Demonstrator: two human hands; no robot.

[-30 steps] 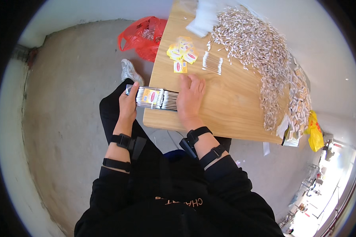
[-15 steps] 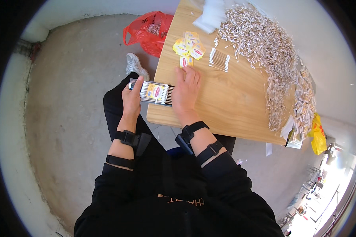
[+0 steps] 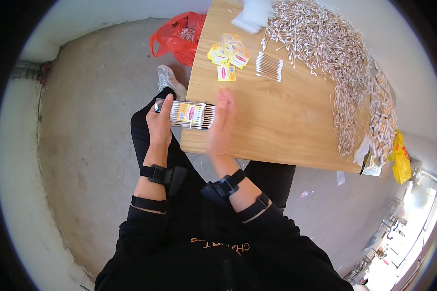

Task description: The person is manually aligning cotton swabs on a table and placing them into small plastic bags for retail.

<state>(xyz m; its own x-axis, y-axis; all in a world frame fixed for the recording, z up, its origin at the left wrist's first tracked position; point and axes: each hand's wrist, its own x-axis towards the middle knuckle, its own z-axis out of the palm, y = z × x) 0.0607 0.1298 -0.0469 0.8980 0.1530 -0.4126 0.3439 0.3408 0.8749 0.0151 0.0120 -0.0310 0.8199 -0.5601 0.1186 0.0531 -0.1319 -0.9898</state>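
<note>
My left hand [image 3: 159, 121] grips the left end of a clear pack of cotton swabs [image 3: 206, 115], thumb on top, at the table's left edge. A yellow and white card [image 3: 189, 113] lies over the swabs in it. Swab tips show at the pack's right end. My right hand [image 3: 222, 125], a little blurred, stands edge-on with fingers stretched up and its palm side against or very near that end. Beyond it lie a single yellow card [image 3: 226, 73], a loose pile of such cards [image 3: 232, 48] and a neat row of swabs [image 3: 269, 66].
A large heap of loose swabs [image 3: 320, 36] covers the table's [image 3: 286, 126] far right. Clear plastic bags [image 3: 252, 17] lie at the back. Filled packs [image 3: 381, 121] line the right edge beside a yellow bag [image 3: 400, 157]. A red bag [image 3: 177, 41] stands left of the table.
My right hand has turned from lying back-up on the table to edge-on at the pack's right end, uncovering more swab tips. My left hand still holds the pack.
</note>
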